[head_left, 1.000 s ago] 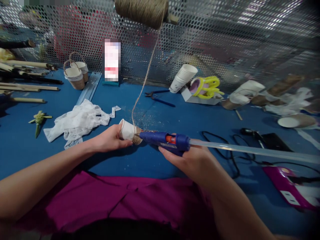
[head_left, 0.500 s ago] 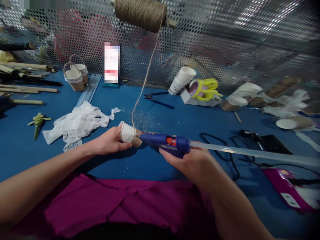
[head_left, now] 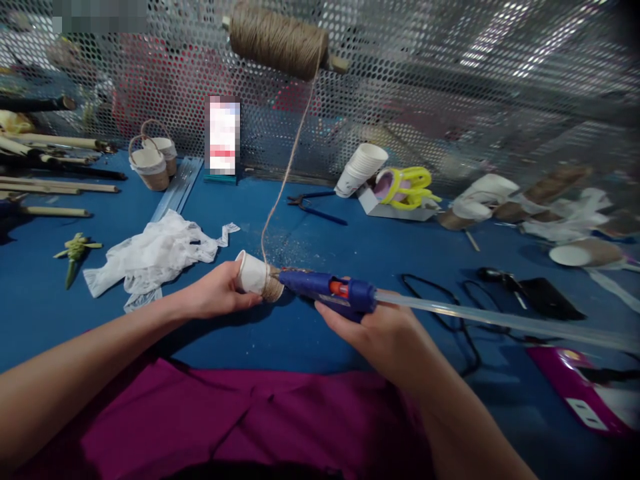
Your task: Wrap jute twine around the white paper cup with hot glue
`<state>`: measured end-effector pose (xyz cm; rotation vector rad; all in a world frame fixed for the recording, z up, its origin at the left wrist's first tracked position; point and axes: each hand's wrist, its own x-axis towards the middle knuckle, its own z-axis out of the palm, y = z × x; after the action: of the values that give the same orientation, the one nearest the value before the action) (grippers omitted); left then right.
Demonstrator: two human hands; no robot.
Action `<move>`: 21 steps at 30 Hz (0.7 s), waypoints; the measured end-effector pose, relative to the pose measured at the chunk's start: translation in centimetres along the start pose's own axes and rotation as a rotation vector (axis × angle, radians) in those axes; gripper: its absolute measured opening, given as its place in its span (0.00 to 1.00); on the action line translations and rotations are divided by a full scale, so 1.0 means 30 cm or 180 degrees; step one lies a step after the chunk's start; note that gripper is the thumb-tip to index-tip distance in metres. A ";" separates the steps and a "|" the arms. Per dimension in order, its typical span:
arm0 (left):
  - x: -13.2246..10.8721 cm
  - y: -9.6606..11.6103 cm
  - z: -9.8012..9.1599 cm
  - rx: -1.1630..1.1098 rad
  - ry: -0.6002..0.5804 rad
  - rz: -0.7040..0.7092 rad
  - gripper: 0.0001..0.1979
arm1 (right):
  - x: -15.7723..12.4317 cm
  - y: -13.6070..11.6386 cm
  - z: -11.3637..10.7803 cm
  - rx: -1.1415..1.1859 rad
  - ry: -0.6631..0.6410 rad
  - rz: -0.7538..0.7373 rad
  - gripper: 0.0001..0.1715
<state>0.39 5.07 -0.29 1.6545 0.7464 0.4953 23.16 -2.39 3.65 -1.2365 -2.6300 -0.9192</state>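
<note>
My left hand is closed around a small white paper cup held on its side, its bottom end wrapped in brown twine. A strand of twine runs up from the cup to a spool on the mesh wall. My right hand grips a blue glue gun with its nozzle against the cup's wrapped end. A long clear glue stick sticks out of the gun's back toward the right.
On the blue table lie white lace fabric, two twine-wrapped cup baskets, bamboo sticks, pliers, stacked paper cups, yellow scissors, black cables and a purple box. Perforated metal mesh stands behind.
Hands, cup and glue gun keep their grip and relation; the view has tilted slightly, so everything sits a little lower in the picture.
</note>
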 end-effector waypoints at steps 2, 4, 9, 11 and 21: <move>-0.001 0.001 0.001 -0.0015 0.0022 0.0041 0.16 | 0.014 0.004 -0.012 -0.0183 0.0186 -0.0178 0.18; -0.001 0.000 0.001 -0.0084 0.0016 0.0045 0.16 | 0.021 0.006 -0.016 -0.0239 0.0310 -0.0213 0.19; -0.001 0.003 0.000 -0.0229 0.0006 -0.0043 0.17 | 0.001 0.001 -0.001 -0.0124 0.0280 -0.0146 0.21; -0.001 0.004 -0.001 -0.0201 0.0021 -0.0061 0.17 | -0.011 -0.001 0.004 -0.0085 0.0206 -0.0175 0.21; 0.001 0.004 0.000 -0.0143 0.0073 -0.0067 0.17 | 0.013 0.011 -0.024 -0.0200 0.0228 -0.0285 0.20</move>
<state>0.44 5.07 -0.16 1.6000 0.7637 0.5135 23.03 -2.37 4.52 -1.0846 -2.6385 -1.0476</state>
